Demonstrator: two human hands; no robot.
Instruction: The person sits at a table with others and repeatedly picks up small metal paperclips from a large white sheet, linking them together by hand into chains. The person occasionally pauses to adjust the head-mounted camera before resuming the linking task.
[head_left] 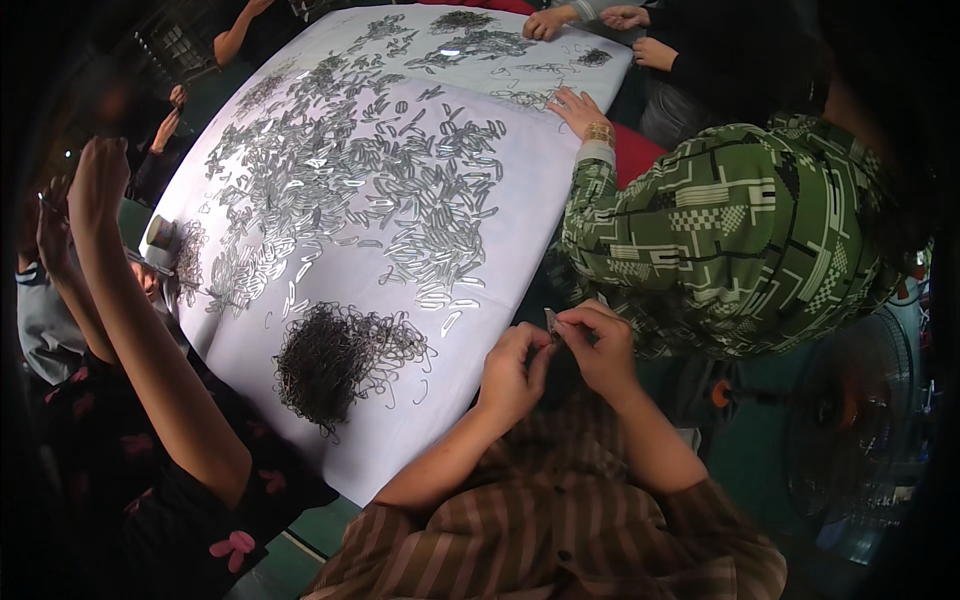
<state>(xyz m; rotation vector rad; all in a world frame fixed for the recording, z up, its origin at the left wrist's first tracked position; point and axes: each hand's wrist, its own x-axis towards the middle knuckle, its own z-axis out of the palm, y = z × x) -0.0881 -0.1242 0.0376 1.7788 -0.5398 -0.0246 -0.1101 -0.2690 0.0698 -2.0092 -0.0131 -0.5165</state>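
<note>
White cloth-covered table: one
Dark tangled pile of wire hooks: one
Flat silvery metal clips: too many to count
Electric fan: one
Small metal tin: one

Overhead light, bright on the white bench cover; small glare spots on the metal clips. Surroundings dim. Heavy fisheye vignette, corners black. Bench edges bow outward. Centre sharp; left rim soft, the raised arm slightly blurred.
</note>
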